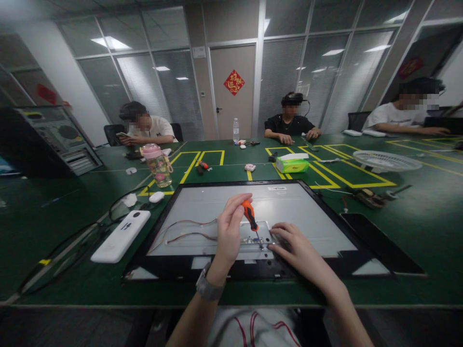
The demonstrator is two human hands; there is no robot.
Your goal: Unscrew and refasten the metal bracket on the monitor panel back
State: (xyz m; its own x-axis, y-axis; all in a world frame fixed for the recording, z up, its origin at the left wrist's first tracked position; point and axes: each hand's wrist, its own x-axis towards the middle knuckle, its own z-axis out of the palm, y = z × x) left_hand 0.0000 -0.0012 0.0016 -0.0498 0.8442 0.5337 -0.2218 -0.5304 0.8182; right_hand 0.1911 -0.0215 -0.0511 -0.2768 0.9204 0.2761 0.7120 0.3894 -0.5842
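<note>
My left hand (231, 226), with a watch at its wrist, is closed around the orange and black handle of a screwdriver (249, 215). The tool leans, its shaft tip down at a small circuit board (251, 240) on the back of a flat display panel (202, 202). My right hand (294, 246) rests on the panel just right of the board, thumb and fingers apart, fingertips at the board's edge. Whether they pinch a small part is hard to see. Thin wires (191, 236) run left from the board across the grey metal back.
Left of the panel lie a white power bank (121, 236), black cables (65, 260) and a pink-lidded bottle (157, 166). A black phone-like slab (379, 241) and a tool (376, 196) lie to the right. Beyond are a green tissue pack (292, 164) and several people seated around the table.
</note>
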